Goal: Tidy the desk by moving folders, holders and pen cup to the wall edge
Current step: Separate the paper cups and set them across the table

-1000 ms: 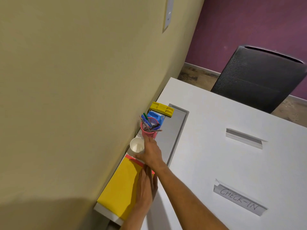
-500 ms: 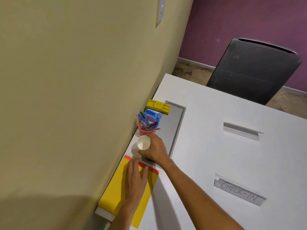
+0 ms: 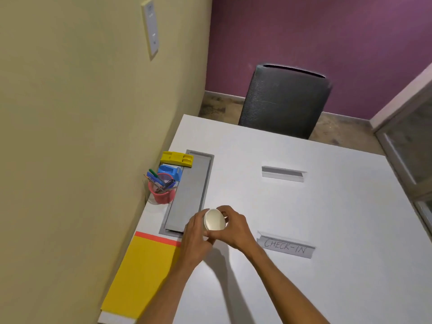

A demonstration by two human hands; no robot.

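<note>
A white paper cup (image 3: 214, 219) is held above the desk, just right of the grey cable tray; my left hand (image 3: 196, 237) and my right hand (image 3: 233, 229) both grip it. Along the wall edge lie a yellow folder (image 3: 142, 274) over a red one, then a pink pen cup (image 3: 161, 191) full of pens, a blue holder (image 3: 169, 172) and a yellow holder (image 3: 177, 158).
The grey cable tray cover (image 3: 190, 195) runs beside the wall items. Two folded paper name signs (image 3: 282, 174), one reading CHECK-IN (image 3: 286, 247), sit on the white desk (image 3: 315, 206). A black mesh chair (image 3: 285, 101) stands at the far edge.
My right hand lifted the white cup from beside the wall and carried it right, off the tray. My left hand left the yellow folder and joined the cup.
</note>
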